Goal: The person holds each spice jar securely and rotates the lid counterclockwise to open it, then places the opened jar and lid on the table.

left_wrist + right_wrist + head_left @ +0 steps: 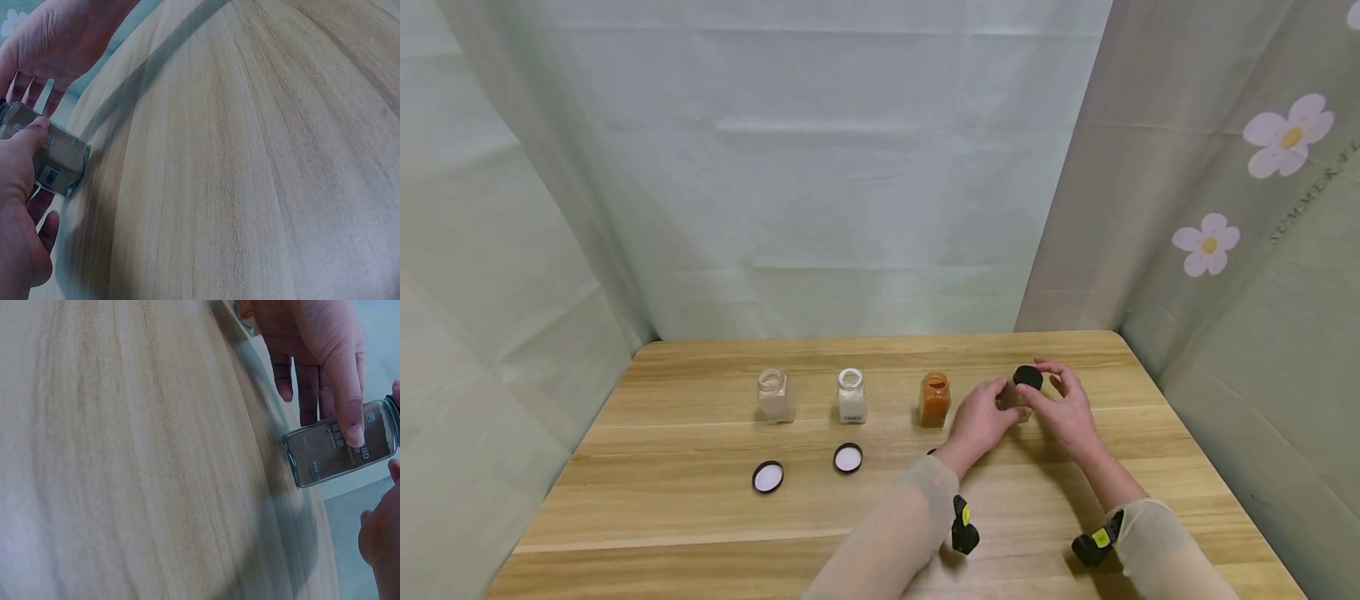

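A square glass spice jar (340, 450) of brown powder, with printed lettering on its side, stands at the right of the row. My left hand (983, 417) grips its body, thumb across the printed face in the right wrist view. My right hand (1063, 408) holds the black lid (1027, 377) on top between thumb and fingers. Whether the lid is loose or tight cannot be seen. Left of my hands is an uncapped jar of orange powder (935, 402).
Farther left stand two more uncapped jars, one of white contents (852, 398) and one of pale powder (776, 400). Two upturned black-rimmed lids (847, 458) lie before them. A dark edge (932, 452) shows behind my left forearm. Curtains (865, 167) surround the wooden table (700, 517).
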`<state>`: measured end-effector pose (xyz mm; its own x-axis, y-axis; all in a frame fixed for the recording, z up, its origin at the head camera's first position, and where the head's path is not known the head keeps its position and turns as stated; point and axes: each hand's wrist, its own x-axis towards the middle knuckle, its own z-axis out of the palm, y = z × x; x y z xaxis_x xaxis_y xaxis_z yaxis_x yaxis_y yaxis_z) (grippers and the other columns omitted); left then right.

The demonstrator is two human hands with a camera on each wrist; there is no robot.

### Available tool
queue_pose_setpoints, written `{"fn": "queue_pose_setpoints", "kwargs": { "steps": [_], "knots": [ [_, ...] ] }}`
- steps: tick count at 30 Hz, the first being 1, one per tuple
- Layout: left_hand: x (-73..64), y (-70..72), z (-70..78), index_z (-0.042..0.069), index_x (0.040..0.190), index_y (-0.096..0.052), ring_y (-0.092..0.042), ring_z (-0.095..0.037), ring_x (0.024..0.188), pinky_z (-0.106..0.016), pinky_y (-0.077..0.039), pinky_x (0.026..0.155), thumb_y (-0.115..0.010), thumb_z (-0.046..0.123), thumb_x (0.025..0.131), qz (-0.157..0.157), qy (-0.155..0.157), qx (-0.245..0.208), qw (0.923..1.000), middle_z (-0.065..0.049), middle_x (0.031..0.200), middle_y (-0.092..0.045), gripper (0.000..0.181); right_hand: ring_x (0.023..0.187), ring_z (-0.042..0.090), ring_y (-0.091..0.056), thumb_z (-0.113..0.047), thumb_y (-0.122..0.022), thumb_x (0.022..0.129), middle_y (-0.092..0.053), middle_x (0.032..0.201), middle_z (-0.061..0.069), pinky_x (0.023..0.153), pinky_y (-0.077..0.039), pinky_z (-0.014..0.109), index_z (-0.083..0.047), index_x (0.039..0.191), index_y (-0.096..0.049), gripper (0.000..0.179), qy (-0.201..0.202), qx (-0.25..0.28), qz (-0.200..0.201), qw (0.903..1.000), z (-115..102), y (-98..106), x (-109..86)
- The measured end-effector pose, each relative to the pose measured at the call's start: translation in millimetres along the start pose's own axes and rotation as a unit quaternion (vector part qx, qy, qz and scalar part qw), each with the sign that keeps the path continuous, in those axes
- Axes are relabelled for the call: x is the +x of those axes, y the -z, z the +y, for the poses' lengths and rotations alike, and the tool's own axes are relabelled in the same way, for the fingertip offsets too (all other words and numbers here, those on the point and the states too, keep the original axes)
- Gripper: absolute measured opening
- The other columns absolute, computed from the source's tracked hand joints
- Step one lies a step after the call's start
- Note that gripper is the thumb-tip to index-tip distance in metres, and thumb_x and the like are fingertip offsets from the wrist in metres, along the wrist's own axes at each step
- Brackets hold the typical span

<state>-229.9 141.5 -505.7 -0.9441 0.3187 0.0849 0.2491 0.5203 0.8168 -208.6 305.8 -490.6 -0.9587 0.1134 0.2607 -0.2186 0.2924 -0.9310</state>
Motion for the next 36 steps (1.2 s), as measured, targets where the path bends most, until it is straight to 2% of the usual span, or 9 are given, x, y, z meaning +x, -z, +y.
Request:
{"fn": "queue_pose_setpoints", "kwargs": {
  "steps": [6, 11, 16, 24, 27, 29, 36],
  "knots": [
    [0.9, 1.1, 1.0, 0.020, 0.141, -0.063, -0.060, -0.013, 0.119, -0.035, -0.049, 0.101, -0.077, 0.045, 0.092, -0.001, 0.001, -0.002, 1.0000, 0.003, 0.132, -0.063, 0.057, 0.142, 0.028, -0.035, -0.015, -0.075, 0.095, -0.047, 0.148, 0.019, 0.117, -0.022, 0.052, 0.003, 0.135, -0.055, 0.048, 0.016, -0.003, -0.004, 0.9999, 0.0, 0.6, 0.4],
    [0.6, 2.4, 0.7, 0.019, 0.145, -0.059, -0.058, -0.014, 0.124, -0.035, -0.048, 0.103, -0.076, 0.047, 0.092, -0.003, 0.003, -0.001, 1.0000, 0.002, 0.138, -0.061, 0.062, 0.139, 0.021, -0.037, -0.014, -0.073, 0.097, -0.046, 0.148, 0.023, 0.117, -0.021, 0.052, 0.002, 0.137, -0.057, 0.045, 0.028, -0.002, -0.008, 0.9996, 1.5, 1.2, 0.4],
    [1.2, 3.2, 0.9, 0.020, 0.145, -0.060, -0.058, -0.014, 0.122, -0.035, -0.048, 0.101, -0.075, 0.047, 0.092, -0.007, 0.003, -0.004, 1.0000, 0.003, 0.136, -0.062, 0.061, 0.138, 0.013, -0.036, -0.014, -0.071, 0.099, -0.048, 0.148, 0.020, 0.118, -0.021, 0.053, 0.001, 0.140, -0.057, 0.046, 0.036, -0.002, -0.012, 0.9993, 1.5, 1.8, 0.0],
    [1.0, 2.9, 0.9, 0.020, 0.143, -0.061, -0.058, -0.014, 0.123, -0.035, -0.048, 0.102, -0.076, 0.046, 0.092, -0.008, 0.001, -0.007, 0.9999, 0.003, 0.134, -0.062, 0.059, 0.138, 0.012, -0.034, -0.014, -0.066, 0.102, -0.049, 0.148, 0.014, 0.114, -0.025, 0.034, -0.003, 0.142, -0.058, 0.043, 0.045, -0.023, -0.019, 0.9985, 1.8, 3.3, -1.1],
    [0.9, 2.3, 0.3, 0.020, 0.142, -0.062, -0.059, -0.014, 0.121, -0.035, -0.049, 0.101, -0.076, 0.045, 0.092, -0.005, -0.002, -0.008, 1.0000, 0.003, 0.133, -0.063, 0.058, 0.138, 0.011, -0.034, -0.014, -0.064, 0.103, -0.049, 0.149, 0.014, 0.113, -0.026, 0.032, -0.004, 0.143, -0.058, 0.042, 0.051, -0.031, -0.020, 0.9980, 1.5, 3.2, -1.9],
    [0.7, 2.1, 0.3, 0.020, 0.142, -0.062, -0.058, -0.014, 0.123, -0.035, -0.048, 0.102, -0.076, 0.045, 0.092, -0.006, -0.001, -0.008, 0.9999, 0.003, 0.134, -0.062, 0.058, 0.138, 0.012, -0.033, -0.014, -0.063, 0.103, -0.048, 0.149, 0.013, 0.114, -0.025, 0.034, -0.004, 0.144, -0.057, 0.042, 0.050, -0.032, -0.021, 0.9980, 1.5, 3.3, -2.5],
    [-0.8, 0.4, -0.1, 0.019, 0.146, -0.058, -0.056, -0.016, 0.129, -0.037, -0.046, 0.105, -0.076, 0.046, 0.092, -0.006, 0.008, -0.004, 0.9999, 0.001, 0.141, -0.060, 0.063, 0.142, 0.025, -0.031, -0.017, -0.066, 0.101, -0.044, 0.152, 0.013, 0.118, -0.021, 0.054, -0.005, 0.148, -0.053, 0.050, 0.032, -0.028, -0.023, 0.9988, 0.7, 3.2, -4.2]
  ]
}}
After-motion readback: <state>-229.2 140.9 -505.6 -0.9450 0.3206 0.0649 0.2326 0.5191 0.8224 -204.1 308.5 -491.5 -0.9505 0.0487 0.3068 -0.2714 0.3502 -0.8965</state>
